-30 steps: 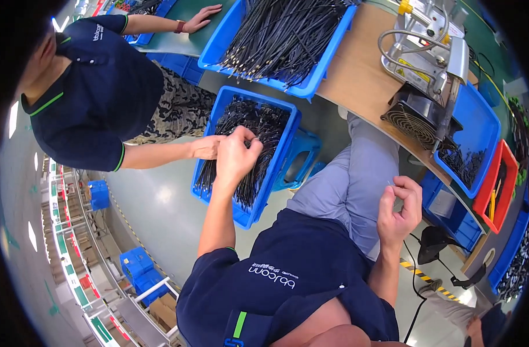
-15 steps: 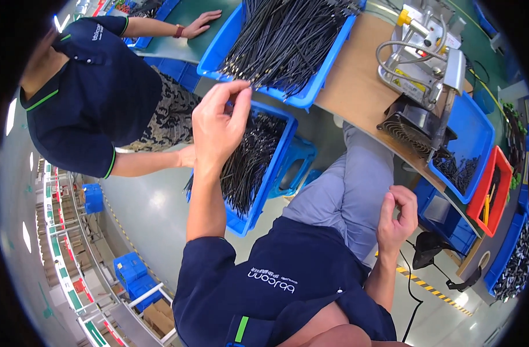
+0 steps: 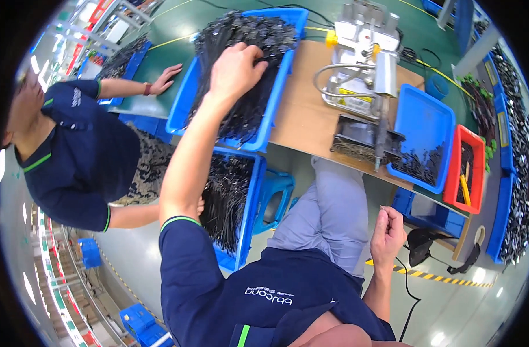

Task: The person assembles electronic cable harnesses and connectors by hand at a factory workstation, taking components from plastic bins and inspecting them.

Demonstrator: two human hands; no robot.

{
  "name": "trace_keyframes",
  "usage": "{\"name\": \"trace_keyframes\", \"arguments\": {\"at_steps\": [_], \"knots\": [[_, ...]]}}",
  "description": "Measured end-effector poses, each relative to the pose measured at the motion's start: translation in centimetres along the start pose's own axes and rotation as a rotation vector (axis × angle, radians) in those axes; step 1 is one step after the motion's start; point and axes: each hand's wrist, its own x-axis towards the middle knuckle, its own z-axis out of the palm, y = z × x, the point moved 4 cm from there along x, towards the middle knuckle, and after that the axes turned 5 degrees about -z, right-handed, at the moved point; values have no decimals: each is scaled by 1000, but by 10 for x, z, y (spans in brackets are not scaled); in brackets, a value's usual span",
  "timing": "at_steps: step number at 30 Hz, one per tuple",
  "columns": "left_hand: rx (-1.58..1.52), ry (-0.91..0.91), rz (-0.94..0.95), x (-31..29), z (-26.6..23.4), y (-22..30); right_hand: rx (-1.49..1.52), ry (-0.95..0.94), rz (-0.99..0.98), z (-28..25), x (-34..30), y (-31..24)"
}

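Thin black cables (image 3: 232, 118) with glossy far ends crowd a blue bin (image 3: 283, 75). The left hand (image 3: 235, 70), at its near edge half a second ago, is now over them, fingers curled, grip unclear; the right hand (image 3: 387, 234) has fingers pressed together.

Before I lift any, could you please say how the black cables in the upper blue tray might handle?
The cables would probably flex, as several lie curved. Each is likely light, being so thin. They might snag on one another, since they lie heaped closely together.
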Motion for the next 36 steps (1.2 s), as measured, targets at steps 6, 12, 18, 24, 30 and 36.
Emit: {"name": "trace_keyframes", "arguments": {"at_steps": [6, 12, 18, 24, 30, 36], "knots": [[1, -74, 3, 8, 1, -2, -47, 108, -81, -27, 32, 0], [-146, 78, -70, -3, -56, 3, -182, 204, -157, -60, 97, -10], [-609, 186, -25, -34, -137, 42, -550, 111, -172, -57, 150, 2], [-759, 91, 103, -114, -189, 110, -761, 56, -127, -45, 169, 5], [-1159, -434, 52, -165, -138, 135, -731, 49, -97, -46, 166, 14], [-1321, -871, -79, -223, -54, 154, -104, 91, 4, -51, 137, -9]]}}
